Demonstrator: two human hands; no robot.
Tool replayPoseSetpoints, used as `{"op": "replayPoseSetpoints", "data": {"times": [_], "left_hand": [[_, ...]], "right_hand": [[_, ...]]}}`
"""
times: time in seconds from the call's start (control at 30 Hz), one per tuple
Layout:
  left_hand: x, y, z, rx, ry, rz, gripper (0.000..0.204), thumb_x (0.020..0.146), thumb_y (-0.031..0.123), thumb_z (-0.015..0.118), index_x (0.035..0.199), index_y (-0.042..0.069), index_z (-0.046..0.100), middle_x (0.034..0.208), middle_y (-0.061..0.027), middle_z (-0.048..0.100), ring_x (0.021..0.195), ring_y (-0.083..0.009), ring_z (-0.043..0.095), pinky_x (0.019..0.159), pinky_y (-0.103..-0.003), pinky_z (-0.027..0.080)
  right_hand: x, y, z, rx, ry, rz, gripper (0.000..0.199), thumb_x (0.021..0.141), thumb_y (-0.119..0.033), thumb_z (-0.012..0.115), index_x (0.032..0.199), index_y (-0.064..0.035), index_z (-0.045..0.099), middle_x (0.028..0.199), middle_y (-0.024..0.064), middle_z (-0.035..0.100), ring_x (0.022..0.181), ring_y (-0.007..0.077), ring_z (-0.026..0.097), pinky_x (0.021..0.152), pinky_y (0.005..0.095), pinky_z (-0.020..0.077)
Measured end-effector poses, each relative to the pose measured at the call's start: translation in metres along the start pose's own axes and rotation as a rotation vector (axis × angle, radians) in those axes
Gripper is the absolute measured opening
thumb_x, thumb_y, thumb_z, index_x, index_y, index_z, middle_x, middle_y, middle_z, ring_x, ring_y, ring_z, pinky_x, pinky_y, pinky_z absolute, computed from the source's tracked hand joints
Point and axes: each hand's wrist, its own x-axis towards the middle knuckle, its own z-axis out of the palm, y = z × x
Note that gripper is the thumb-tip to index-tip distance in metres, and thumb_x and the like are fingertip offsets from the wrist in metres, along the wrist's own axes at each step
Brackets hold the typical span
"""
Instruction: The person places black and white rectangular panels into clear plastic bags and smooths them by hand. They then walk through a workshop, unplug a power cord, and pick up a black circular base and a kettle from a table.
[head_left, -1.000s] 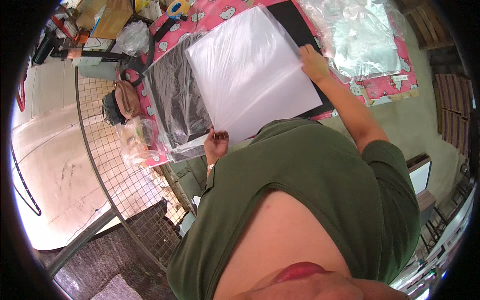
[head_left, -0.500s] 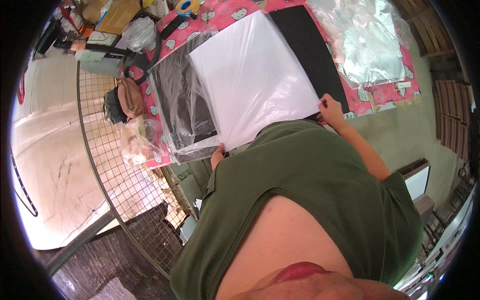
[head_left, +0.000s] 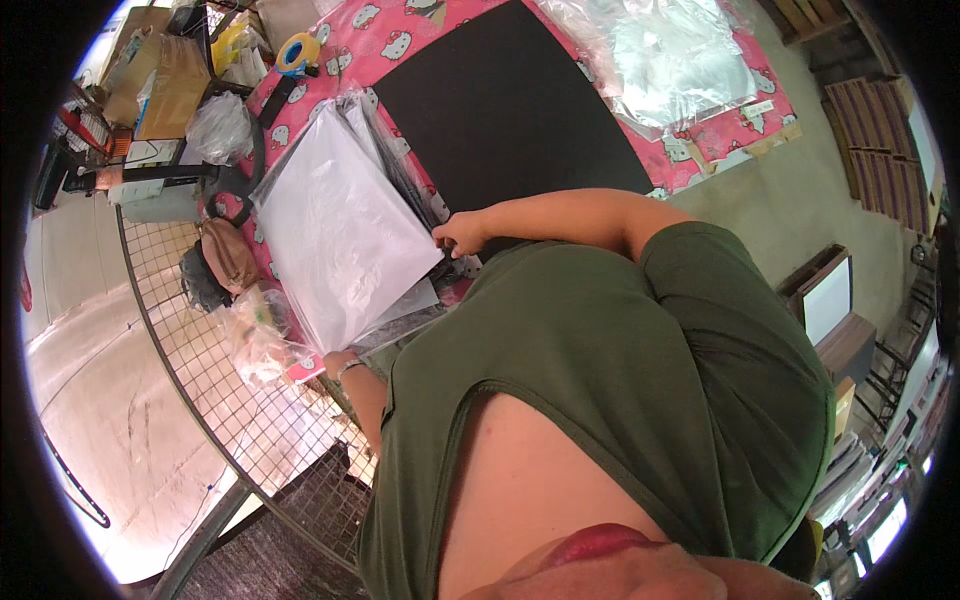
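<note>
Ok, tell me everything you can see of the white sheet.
The white sheet looks flat and four-sided, under glossy, wrinkled clear film. It lies slanted over the pink table cover, left of the black board; dark plastic-wrapped material shows along its right edge. The left hand is at its near corner, the right hand at its right corner.

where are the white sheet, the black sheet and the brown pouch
White sheet (head_left: pixel 340 228), head view: middle of its upper face
Black sheet (head_left: pixel 512 108), head view: middle of its upper face
Brown pouch (head_left: pixel 230 255), head view: middle of its visible side
</note>
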Motion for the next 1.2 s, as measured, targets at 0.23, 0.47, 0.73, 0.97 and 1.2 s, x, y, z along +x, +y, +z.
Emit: {"op": "replayPoseSetpoints", "data": {"times": [0.23,0.47,0.73,0.97,1.2], "left_hand": [[-0.012,0.022,-0.001,-0.185,-0.053,-0.086,0.061,0.074,0.035,0.062,0.119,-0.002,0.043,0.112,-0.0196,0.053,0.097,-0.032,0.056,0.08,-0.04,0.045],[-0.062,0.167,-0.073,-1.532,0.5,0.266,0.054,0.081,0.02,0.06,0.122,-0.006,0.038,0.121,-0.0242,0.043,0.115,-0.0342,0.039,0.1,-0.041,0.028],[-0.258,0.217,-0.306,-1.119,0.686,1.578,0.046,0.074,0.014,0.065,0.116,0.005,0.05,0.115,-0.013,0.053,0.113,-0.0271,0.045,0.096,-0.037,0.032],[-0.236,0.202,-0.334,-1.14,-0.171,1.318,0.013,0.079,0.01,0.06,0.089,0.001,0.061,0.075,-0.0066,0.062,0.067,-0.0142,0.058,0.063,-0.026,0.045],[-0.198,0.192,-0.343,-1.214,0.084,1.32,0.012,0.08,0.01,0.059,0.086,0.0,0.057,0.069,0.0002,0.055,0.062,-0.0073,0.047,0.057,-0.024,0.04]], "right_hand": [[-0.147,0.092,-0.118,-0.511,1.457,0.347,0.023,0.067,-0.019,0.061,0.089,-0.0152,0.066,0.09,0.0143,0.059,0.088,0.0316,0.054,0.077,0.0429,0.0445],[-0.259,0.168,-0.193,-0.046,1.642,0.743,0.045,0.078,-0.034,0.059,0.117,-0.0128,0.054,0.108,0.0214,0.057,0.101,0.0306,0.056,0.083,0.0342,0.0456],[-0.204,-0.086,-0.152,0.257,0.382,-0.138,0.025,0.073,-0.009,0.057,0.098,-0.0085,0.055,0.084,0.0028,0.054,0.076,0.0126,0.052,0.068,0.0281,0.0445],[-0.306,-0.006,-0.241,0.094,0.526,0.107,0.034,0.065,-0.006,0.062,0.099,-0.0029,0.06,0.09,0.0056,0.06,0.085,0.015,0.053,0.078,0.0299,0.0437],[-0.307,0.03,-0.287,-0.246,0.873,0.286,0.019,0.076,-0.013,0.055,0.091,-0.0016,0.06,0.083,0.0026,0.06,0.077,0.0124,0.054,0.068,0.0294,0.0424]]}}
